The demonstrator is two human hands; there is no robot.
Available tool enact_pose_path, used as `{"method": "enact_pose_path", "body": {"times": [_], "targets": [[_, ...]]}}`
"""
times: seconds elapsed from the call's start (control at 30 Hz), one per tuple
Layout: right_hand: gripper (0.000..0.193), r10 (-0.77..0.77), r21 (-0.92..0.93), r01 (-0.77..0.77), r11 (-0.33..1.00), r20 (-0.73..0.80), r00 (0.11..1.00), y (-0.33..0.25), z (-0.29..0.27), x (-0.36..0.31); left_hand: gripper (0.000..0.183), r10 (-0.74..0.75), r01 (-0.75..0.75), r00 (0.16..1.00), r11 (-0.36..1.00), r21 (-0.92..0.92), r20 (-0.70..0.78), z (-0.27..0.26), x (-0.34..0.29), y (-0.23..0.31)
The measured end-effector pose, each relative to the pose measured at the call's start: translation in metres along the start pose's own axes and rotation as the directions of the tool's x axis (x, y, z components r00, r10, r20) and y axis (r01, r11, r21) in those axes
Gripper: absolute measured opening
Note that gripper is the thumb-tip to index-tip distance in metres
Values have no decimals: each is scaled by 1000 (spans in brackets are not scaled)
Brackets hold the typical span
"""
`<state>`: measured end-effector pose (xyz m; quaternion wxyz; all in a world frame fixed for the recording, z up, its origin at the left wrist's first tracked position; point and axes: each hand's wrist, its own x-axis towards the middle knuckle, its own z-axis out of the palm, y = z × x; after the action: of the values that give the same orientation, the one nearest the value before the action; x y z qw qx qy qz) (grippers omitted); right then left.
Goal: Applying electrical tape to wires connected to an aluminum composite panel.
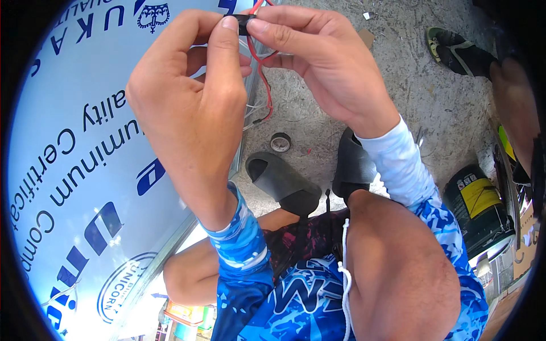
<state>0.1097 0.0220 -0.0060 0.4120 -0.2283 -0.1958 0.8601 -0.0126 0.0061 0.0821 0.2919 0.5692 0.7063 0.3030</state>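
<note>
Here we are at the joint: a black wrap [243,24] sits among the red wires [264,77], up between the two hands, beside the white panel [68,153]. The left hand [190,96] pinches it between thumb and forefinger; the right hand [327,59] grips the other side, thumb tip pressed close. So the covering looks partly done, I'd judge, with smoothing and tightening left. Is it sealed all round? Fingertips hide that; can't tell. Below, a red length dangles to a dark end, near thin pale wires [257,106]. The tape roll [280,142] lies on the floor, apart from both hands.
</note>
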Motion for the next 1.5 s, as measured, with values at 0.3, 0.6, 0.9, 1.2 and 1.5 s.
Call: {"method": "enact_pose_path", "body": {"times": [0.3,0.6,0.9,1.2,1.5], "targets": [[19,70,105,-54,993,-152,986,-6,13,-6,14,64,-64,998,998,28,8,-8,0,-3],[21,-88,-214,42,976,-214,973,5,0,-14,12,59,-59,998,997,-40,-13,-8,-6,-11],[15,-32,-252,-58,966,-341,940,2,6,-11,12,36,-40,997,998,-58,-71,2,-7,-23],[16,-137,-371,33,928,-256,957,11,2,-7,7,27,-56,980,988,-144,-199,15,-12,-40],[28,-173,-440,21,898,-308,936,13,0,-7,9,-81,12,992,817,-577,-94,24,-13,-54]]}}
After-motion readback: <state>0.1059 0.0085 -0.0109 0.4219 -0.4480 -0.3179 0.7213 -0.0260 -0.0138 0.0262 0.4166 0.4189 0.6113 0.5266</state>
